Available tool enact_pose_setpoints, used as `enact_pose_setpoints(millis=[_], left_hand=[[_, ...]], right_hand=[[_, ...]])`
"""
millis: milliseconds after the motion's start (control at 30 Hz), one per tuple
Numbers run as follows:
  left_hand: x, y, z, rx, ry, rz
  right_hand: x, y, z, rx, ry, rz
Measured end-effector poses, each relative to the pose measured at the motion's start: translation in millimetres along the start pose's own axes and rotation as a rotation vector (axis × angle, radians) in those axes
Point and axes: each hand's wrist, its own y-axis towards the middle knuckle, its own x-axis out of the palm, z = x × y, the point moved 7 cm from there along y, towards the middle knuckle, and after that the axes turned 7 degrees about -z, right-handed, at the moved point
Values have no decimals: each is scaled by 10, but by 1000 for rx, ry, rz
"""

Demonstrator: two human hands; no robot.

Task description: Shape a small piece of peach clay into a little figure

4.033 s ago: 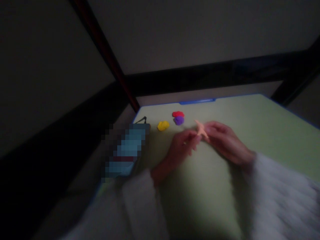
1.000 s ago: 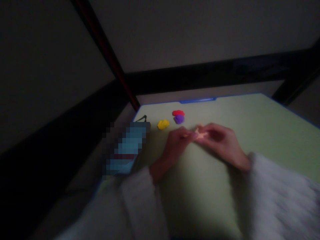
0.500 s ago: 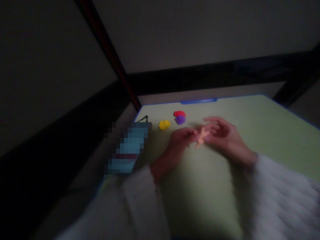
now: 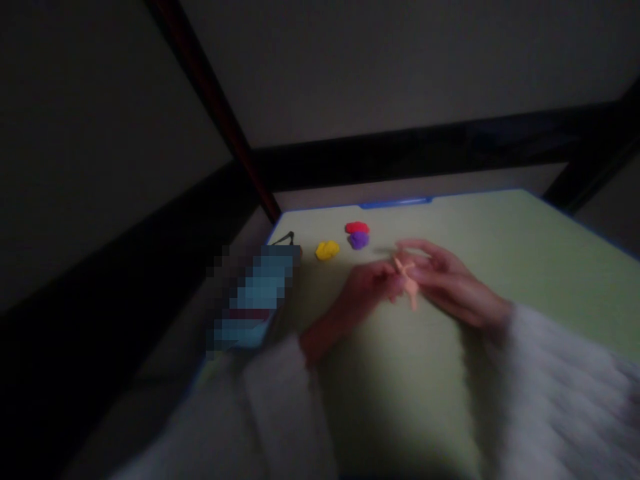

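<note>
Both hands meet above a pale green board [image 4: 500,253] in dim light. My left hand [image 4: 363,293] pinches a small orange, cross-shaped piece of clay [image 4: 406,277] from the left. My right hand [image 4: 440,277] holds the same piece from the right, its fingers partly stretched. One thin limb of the piece hangs downward. Fuzzy white sleeves cover both forearms.
A yellow clay lump [image 4: 327,250], a red lump [image 4: 357,227] and a purple lump [image 4: 359,240] lie on the board's far left part. A blurred blue object [image 4: 255,297] sits at the board's left edge. Dark bars [image 4: 425,150] frame the wall behind.
The orange piece has been turned between my fingers over the last second. One limb now points down. Both hands stayed in about the same place.
</note>
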Motion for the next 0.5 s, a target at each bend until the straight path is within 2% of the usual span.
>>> enact_pose_setpoints(millis=[233,500], left_hand=[[20,-7,-4,21,127,-33],[-15,-17,-3,45,173,-25]], right_hand=[[8,-10,21,-3,-7,25],[24,2,32,6,37,60]])
